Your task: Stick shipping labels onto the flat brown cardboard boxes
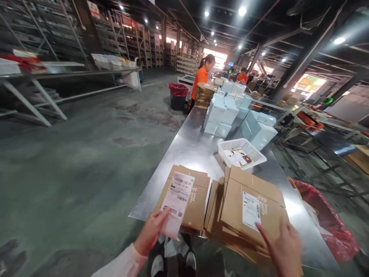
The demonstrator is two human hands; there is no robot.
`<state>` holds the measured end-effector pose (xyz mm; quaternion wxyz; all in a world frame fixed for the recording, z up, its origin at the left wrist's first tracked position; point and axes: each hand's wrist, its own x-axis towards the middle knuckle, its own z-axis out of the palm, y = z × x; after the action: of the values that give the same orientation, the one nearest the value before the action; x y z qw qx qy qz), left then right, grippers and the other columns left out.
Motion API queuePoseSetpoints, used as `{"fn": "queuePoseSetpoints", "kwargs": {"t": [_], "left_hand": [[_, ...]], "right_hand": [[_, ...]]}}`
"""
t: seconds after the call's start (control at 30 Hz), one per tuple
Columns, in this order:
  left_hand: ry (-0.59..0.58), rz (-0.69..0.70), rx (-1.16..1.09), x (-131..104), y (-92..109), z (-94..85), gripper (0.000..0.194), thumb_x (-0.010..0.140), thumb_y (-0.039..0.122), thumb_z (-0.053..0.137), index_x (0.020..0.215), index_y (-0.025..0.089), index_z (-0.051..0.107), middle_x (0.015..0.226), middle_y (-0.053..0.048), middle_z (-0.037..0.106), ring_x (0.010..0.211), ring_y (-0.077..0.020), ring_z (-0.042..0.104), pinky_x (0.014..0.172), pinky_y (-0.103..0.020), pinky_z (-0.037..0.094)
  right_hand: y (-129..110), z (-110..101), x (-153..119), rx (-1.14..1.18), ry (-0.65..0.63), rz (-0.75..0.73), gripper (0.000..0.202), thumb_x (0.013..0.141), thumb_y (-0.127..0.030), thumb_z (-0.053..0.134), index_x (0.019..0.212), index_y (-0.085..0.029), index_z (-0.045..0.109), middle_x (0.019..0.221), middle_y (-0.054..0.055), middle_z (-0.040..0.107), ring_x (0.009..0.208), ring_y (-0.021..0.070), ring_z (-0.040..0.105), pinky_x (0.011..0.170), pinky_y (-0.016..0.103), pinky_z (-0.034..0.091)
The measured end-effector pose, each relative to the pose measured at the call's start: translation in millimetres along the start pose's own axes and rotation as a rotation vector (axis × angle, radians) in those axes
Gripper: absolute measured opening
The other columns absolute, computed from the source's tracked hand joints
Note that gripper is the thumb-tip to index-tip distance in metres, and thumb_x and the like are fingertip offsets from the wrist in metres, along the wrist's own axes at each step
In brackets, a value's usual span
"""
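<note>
My left hand (pixel 151 230) pinches the lower end of a strip of white shipping labels (pixel 178 198), which lies over a flat brown cardboard box (pixel 196 200) at the near end of a steel table (pixel 190 146). My right hand (pixel 284 248) rests with fingers spread on a stack of flattened cardboard boxes (pixel 253 211); its fingertip touches the lower edge of a white label (pixel 251 211) stuck on the top box.
A white plastic basket (pixel 242 152) with cards sits mid-table. Pale blue boxes (pixel 230 113) are stacked beyond it. A person in orange (pixel 201 77) stands at the far end beside a black bin (pixel 178 96). A red bag (pixel 325 215) hangs at the right. Shelving lines the left.
</note>
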<state>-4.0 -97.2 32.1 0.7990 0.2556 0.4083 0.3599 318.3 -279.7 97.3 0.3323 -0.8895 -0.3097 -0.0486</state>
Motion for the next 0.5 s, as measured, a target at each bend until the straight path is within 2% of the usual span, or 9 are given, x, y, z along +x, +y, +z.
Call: {"fn": "queuePoseSetpoints", "kwargs": {"t": [0.03, 0.1, 0.13, 0.2, 0.27, 0.33, 0.43, 0.5], "left_hand": [[-0.031, 0.000, 0.037, -4.7, -6.9, 3.6, 0.050, 0.053, 0.052, 0.081, 0.079, 0.011, 0.071, 0.073, -0.007, 0.073, 0.067, -0.0201, 0.067, 0.064, -0.027, 0.053], [-0.146, 0.015, 0.143, -12.8, -16.3, 8.7, 0.049, 0.060, 0.055, 0.076, 0.078, 0.010, 0.072, 0.076, -0.009, 0.073, 0.069, -0.0200, 0.066, 0.066, -0.028, 0.051], [-0.229, 0.033, 0.200, -15.6, -17.5, 9.5, 0.049, 0.062, 0.055, 0.074, 0.080, 0.010, 0.072, 0.081, -0.010, 0.073, 0.073, -0.0207, 0.066, 0.070, -0.028, 0.051], [-0.375, 0.083, 0.276, -18.0, -12.8, 7.2, 0.050, 0.065, 0.053, 0.073, 0.092, 0.011, 0.072, 0.094, -0.011, 0.072, 0.084, -0.0228, 0.065, 0.079, -0.030, 0.049], [-0.393, 0.133, 0.302, -15.9, -3.2, 0.5, 0.053, 0.064, 0.049, 0.076, 0.102, 0.012, 0.069, 0.100, -0.011, 0.070, 0.092, -0.0238, 0.063, 0.085, -0.032, 0.047], [-0.281, 0.147, 0.307, -10.6, 3.9, -7.9, 0.053, 0.060, 0.049, 0.079, 0.096, 0.011, 0.070, 0.092, -0.011, 0.072, 0.086, -0.0228, 0.064, 0.081, -0.032, 0.048], [-0.145, 0.113, 0.316, -1.4, 1.3, -18.5, 0.051, 0.055, 0.052, 0.080, 0.081, 0.008, 0.071, 0.077, -0.010, 0.071, 0.069, -0.0185, 0.062, 0.068, -0.028, 0.047], [-0.116, 0.101, 0.328, 3.7, -7.9, -23.3, 0.053, 0.053, 0.054, 0.080, 0.077, 0.007, 0.070, 0.071, -0.008, 0.070, 0.062, -0.0153, 0.059, 0.062, -0.026, 0.045]], "right_hand": [[-29.7, 19.8, -15.7, 0.205, -0.132, -0.009, 0.095, 0.055, -0.064, 0.070, 0.131, -0.011, 0.047, 0.115, 0.023, 0.060, 0.102, 0.0377, 0.058, 0.078, 0.051, 0.051], [-88.4, 62.6, -52.7, 0.675, -0.557, -0.044, 0.089, 0.055, -0.059, 0.074, 0.131, -0.020, 0.046, 0.126, 0.016, 0.057, 0.105, 0.0316, 0.059, 0.077, 0.043, 0.053], [-112.0, 82.3, -71.3, 0.830, -0.670, 0.002, 0.080, 0.057, -0.059, 0.073, 0.124, -0.019, 0.052, 0.121, 0.015, 0.061, 0.105, 0.0306, 0.060, 0.079, 0.042, 0.053], [-141.4, 113.4, -102.9, 0.977, -0.781, 0.132, 0.063, 0.065, -0.061, 0.068, 0.108, -0.017, 0.060, 0.110, 0.015, 0.067, 0.099, 0.0291, 0.063, 0.083, 0.043, 0.052], [-150.3, 132.2, -120.9, 1.000, -0.864, 0.178, 0.055, 0.067, -0.060, 0.067, 0.097, -0.015, 0.063, 0.100, 0.015, 0.070, 0.094, 0.0288, 0.065, 0.085, 0.044, 0.051], [-149.5, 142.5, -122.6, 1.006, -0.964, 0.128, 0.054, 0.062, -0.056, 0.073, 0.097, -0.015, 0.064, 0.100, 0.014, 0.071, 0.094, 0.0285, 0.066, 0.086, 0.044, 0.051], [-150.6, 152.9, -102.5, 0.979, -1.003, 0.097, 0.058, 0.055, -0.052, 0.079, 0.099, -0.016, 0.065, 0.099, 0.012, 0.071, 0.092, 0.0268, 0.066, 0.085, 0.041, 0.051], [-154.5, 160.4, -86.9, 0.905, -1.030, 0.080, 0.054, 0.053, -0.054, 0.079, 0.088, -0.015, 0.068, 0.088, 0.011, 0.073, 0.082, 0.0252, 0.067, 0.079, 0.039, 0.052]]}}
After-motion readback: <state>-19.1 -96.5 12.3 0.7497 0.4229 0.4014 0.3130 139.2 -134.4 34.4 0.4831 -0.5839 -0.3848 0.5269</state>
